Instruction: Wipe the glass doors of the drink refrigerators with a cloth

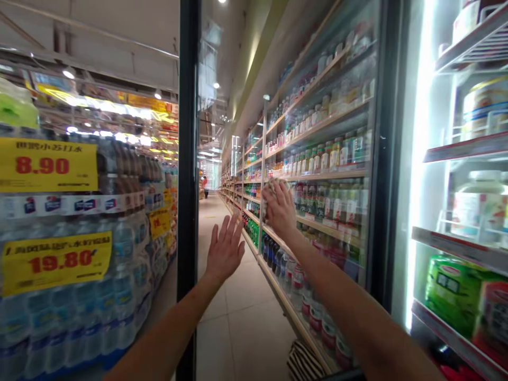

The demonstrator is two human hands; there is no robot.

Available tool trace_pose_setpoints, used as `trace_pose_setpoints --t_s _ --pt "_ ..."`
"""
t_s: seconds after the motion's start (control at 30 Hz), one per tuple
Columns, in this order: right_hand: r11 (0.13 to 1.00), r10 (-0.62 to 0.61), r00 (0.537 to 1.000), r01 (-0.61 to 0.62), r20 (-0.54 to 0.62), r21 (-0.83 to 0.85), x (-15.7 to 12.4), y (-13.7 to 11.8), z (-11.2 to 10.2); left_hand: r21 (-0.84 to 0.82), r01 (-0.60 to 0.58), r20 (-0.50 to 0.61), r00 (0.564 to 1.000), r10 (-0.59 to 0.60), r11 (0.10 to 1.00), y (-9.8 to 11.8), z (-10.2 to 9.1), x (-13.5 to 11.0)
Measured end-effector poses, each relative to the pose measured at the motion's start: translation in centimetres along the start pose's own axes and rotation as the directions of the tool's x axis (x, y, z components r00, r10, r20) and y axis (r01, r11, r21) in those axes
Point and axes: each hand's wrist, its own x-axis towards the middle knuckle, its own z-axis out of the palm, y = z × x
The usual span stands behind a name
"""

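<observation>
In front of me is a glass door (pixel 187 174) with a black frame, swung out beside a lit drinks fridge. My left hand (pixel 225 251) is stretched out with its fingers spread, palm toward the pane; it appears to rest on the glass and holds nothing. Higher and to the right, my right hand (pixel 282 211) presses a crumpled pale cloth (pixel 273 186) against the same pane. Part of the cloth is covered by the fingers. Rows of bottles and shelves show in the glass around both hands.
At the right, fridge shelves (pixel 460 248) hold bottles and a green pack (pixel 456 291). Stacked bottled water (pixel 79 317) with yellow price signs (pixel 47 164) stands at the left. Striped fabric (pixel 304 362) shows low down. A tiled floor (pixel 226 312) appears through or in the glass.
</observation>
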Motion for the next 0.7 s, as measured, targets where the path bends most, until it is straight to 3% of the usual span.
trace_pose_setpoints --t_s 0.07,0.13,0.2,0.27,0.33,0.4,0.5,0.53,0.6,0.7 --pt "1.000 -0.012 0.999 0.012 0.033 0.005 0.0 -0.4 -0.1 -0.001 -0.001 0.006 1.000 0.001 1.000 0.0 0.0 0.0" --pt "0.989 -0.148 0.983 0.144 0.110 0.040 -1.0 -1.2 -0.5 -0.002 -0.002 0.004 1.000 0.002 1.000 0.0 0.0 0.0" --pt "0.953 -0.302 0.938 0.292 0.171 0.080 -2.1 -1.6 -0.8 -0.001 0.001 -0.003 1.000 -0.001 1.000 0.0 0.1 0.0" --pt "0.939 -0.343 0.922 0.334 0.180 0.075 -2.4 -0.8 -0.9 0.002 -0.001 -0.016 1.000 0.001 1.000 0.0 0.2 0.0" --pt "0.977 -0.212 0.970 0.213 0.119 0.007 -1.9 1.4 -1.0 0.005 -0.007 -0.024 1.000 0.007 1.000 -0.1 0.3 -0.1" --pt "0.997 0.034 0.999 -0.034 -0.006 -0.067 -1.3 4.2 -0.9 0.006 -0.006 -0.019 1.000 0.006 1.000 -0.1 0.3 -0.1" --pt "0.942 0.310 0.939 -0.325 -0.150 -0.088 -1.5 7.2 -1.1 0.001 0.001 0.001 1.000 -0.001 1.000 -0.1 0.2 -0.2" --pt "0.933 0.336 0.929 -0.351 -0.158 -0.082 -1.9 7.4 -1.2 0.001 0.003 0.007 1.000 -0.003 1.000 0.0 0.2 -0.1" --pt "0.951 0.292 0.951 -0.300 -0.106 -0.069 -3.0 6.7 -1.4 -0.005 0.002 0.015 1.000 -0.002 1.000 0.0 0.2 -0.1" --pt "0.999 0.052 0.996 -0.050 0.070 -0.018 -4.5 4.8 -1.8 -0.023 0.000 0.025 1.000 0.000 1.000 0.1 0.0 0.1"
